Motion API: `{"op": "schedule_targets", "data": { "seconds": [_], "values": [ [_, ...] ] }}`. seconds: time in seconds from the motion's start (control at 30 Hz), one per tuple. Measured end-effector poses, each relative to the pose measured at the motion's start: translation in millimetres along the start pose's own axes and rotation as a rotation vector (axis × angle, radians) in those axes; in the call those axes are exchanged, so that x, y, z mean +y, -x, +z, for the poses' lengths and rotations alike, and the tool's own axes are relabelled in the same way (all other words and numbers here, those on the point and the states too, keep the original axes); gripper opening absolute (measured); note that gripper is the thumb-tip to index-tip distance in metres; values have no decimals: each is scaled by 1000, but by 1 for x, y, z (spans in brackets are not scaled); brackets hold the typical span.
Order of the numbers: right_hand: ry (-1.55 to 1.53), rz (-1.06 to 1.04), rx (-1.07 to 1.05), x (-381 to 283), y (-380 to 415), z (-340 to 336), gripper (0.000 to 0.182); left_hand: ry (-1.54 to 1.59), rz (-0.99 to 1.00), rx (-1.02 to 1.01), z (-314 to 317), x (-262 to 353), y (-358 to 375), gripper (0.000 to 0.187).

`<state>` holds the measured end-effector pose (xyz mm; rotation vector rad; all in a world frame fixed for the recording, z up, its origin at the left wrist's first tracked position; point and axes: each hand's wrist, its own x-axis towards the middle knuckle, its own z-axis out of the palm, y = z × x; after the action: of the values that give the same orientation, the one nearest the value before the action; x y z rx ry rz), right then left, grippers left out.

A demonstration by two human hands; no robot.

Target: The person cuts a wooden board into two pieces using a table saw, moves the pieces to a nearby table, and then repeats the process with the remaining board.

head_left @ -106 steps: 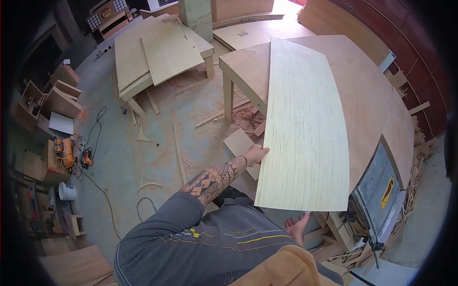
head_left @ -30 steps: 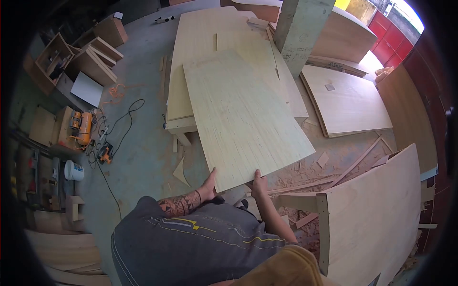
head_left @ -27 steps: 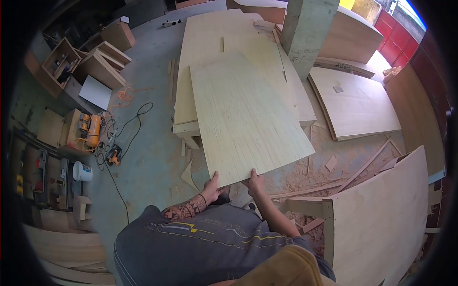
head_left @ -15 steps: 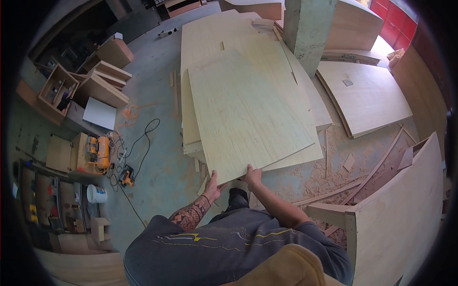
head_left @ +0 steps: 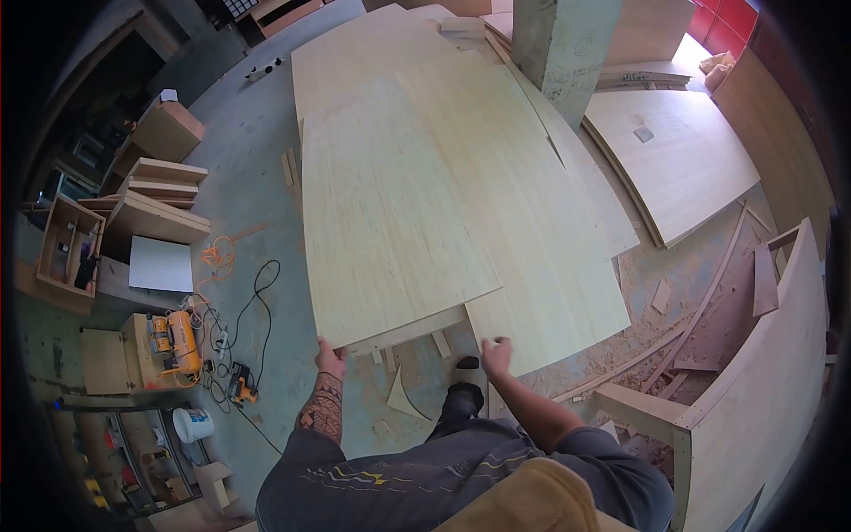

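Observation:
A large pale plywood sheet (head_left: 390,222) lies on a stack of similar sheets in front of me. My left hand (head_left: 330,356) is closed around its near left corner, thumb on top. Partly under it on the right is a second plywood sheet (head_left: 554,293), whose near end sticks out further toward me. My right hand (head_left: 497,355) is closed at this second sheet's near left edge; its fingers are curled and partly hidden. Between my hands, the end of a lower board shows beneath the top sheet.
A concrete pillar (head_left: 563,62) stands beyond the stack, with more plywood sheets (head_left: 674,160) to its right. A curved wooden panel (head_left: 753,381) rises at my right among offcuts. On the left floor are an orange compressor (head_left: 183,341), a power tool (head_left: 243,383), cables and a white bucket (head_left: 192,424).
The top sheet has shifted left and lies squarer on the stack, exposing more of the second sheet. My right hand has moved from the top sheet to the second sheet's edge.

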<state>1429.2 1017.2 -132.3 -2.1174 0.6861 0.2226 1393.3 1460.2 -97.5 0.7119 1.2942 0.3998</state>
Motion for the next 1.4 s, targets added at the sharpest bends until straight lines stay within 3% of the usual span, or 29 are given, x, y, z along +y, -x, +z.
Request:
{"op": "schedule_targets", "data": {
  "seconds": [0.07,0.13,0.27,0.33,0.43,0.6,0.67,0.77,0.87,0.93,1.0,1.03,1.17,1.23,1.33,1.4],
  "values": [
    [26,547,131,30,-3,-42,65,-94,-12,-17,-9,23,-23,43],
    [-373,755,-40,112,-11,-38,79,-151,-30,-30,-18,37,-31,43],
    [-596,1002,-208,96,-9,-46,93,-266,-51,-7,-37,39,-11,44],
    [-915,922,-320,130,-27,-28,90,-307,-76,21,-59,38,2,43],
    [-1163,925,-293,167,-40,-5,87,-295,-150,44,-107,31,14,45],
    [-982,949,-142,128,-14,-49,81,-270,-201,118,-152,31,45,48],
    [-1006,744,6,114,-7,-76,66,-255,-208,153,-154,28,51,49],
    [-1010,546,204,79,-8,-124,60,-272,-113,222,-153,44,41,48],
    [-936,325,320,76,-31,-176,66,-296,-48,309,-148,61,24,48],
    [-898,303,410,36,-33,-219,64,-365,-49,229,-148,70,5,48],
    [-891,220,435,13,-39,-256,42,-361,-59,203,-132,72,-8,47],
    [-865,240,449,-7,-34,-274,39,-362,-56,190,-121,68,-14,46],
    [-949,88,367,-42,-28,-314,40,-195,-117,165,-77,14,-25,44],
    [-1027,15,288,-76,-9,-319,45,-151,-308,-49,-60,-21,-32,43],
    [-977,41,364,-155,41,-314,44,-138,-354,-115,-32,-97,-12,46],
    [-1011,37,233,-149,49,-305,48,-19,-443,-114,-13,-142,6,50]
  ]
}}
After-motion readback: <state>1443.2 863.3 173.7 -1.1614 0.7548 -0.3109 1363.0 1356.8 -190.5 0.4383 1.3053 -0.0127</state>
